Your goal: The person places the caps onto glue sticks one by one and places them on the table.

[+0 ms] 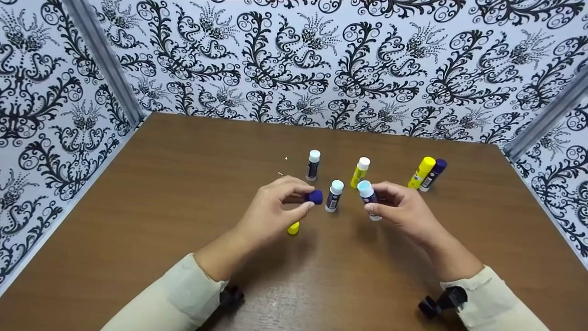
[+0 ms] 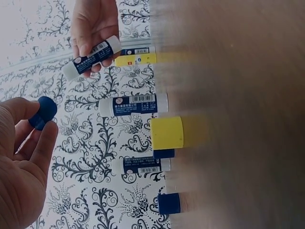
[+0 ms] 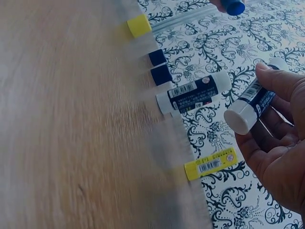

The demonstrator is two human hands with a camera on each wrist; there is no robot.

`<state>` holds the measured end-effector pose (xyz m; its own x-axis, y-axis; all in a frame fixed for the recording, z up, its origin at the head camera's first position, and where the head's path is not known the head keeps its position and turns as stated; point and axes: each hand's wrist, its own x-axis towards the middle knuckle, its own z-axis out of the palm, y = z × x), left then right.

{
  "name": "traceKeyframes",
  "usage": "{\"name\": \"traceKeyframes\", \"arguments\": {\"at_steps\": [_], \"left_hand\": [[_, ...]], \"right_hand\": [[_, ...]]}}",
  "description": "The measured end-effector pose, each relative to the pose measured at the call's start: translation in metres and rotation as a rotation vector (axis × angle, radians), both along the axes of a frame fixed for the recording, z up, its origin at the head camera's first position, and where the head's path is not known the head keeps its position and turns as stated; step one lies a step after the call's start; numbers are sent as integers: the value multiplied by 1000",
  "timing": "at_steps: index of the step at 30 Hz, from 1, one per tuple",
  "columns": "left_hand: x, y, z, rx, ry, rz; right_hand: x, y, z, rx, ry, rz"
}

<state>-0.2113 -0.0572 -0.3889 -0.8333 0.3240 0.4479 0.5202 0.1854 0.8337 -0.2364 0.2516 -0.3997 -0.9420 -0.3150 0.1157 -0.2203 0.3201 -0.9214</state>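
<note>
My left hand (image 1: 272, 207) pinches a dark blue cap (image 1: 315, 197) between thumb and fingers, lifted above the table. In my right hand (image 1: 406, 212) is an uncapped blue-labelled glue stick (image 1: 370, 198), tilted, its pale top facing up. Between the hands stands another uncapped blue glue stick (image 1: 333, 198), touched by neither. A yellow cap (image 1: 293, 228) sits on the table just beyond my left wrist, partly hidden by that hand in the head view. Two loose blue caps show low in the right wrist view, one being this blue cap (image 3: 161, 75).
Farther back stand an uncapped blue glue stick (image 1: 313, 166) and an uncapped yellow glue stick (image 1: 359, 174). To the right, a capped yellow glue stick (image 1: 420, 174) stands beside a capped blue one (image 1: 434, 174). Patterned walls (image 1: 294, 59) enclose the brown table (image 1: 183, 161).
</note>
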Motion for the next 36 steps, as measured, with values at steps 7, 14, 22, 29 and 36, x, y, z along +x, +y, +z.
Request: {"name": "traceKeyframes", "arguments": {"at_steps": [7,14,22,29,36], "left_hand": [[0,6,1,-8,7,-3],[1,12,3,-3,5,-8],[4,13,4,3,-12,-7],[4,12,1,-27,-48,-1],[5,10,0,-56,-14,16]], "right_hand": [[4,-5,3,2,-17,0],[10,-7,7,24,-24,7],[14,-12,10,25,-14,23],[16,-14,9,27,9,42],[20,-15,12,45,21,63]]}}
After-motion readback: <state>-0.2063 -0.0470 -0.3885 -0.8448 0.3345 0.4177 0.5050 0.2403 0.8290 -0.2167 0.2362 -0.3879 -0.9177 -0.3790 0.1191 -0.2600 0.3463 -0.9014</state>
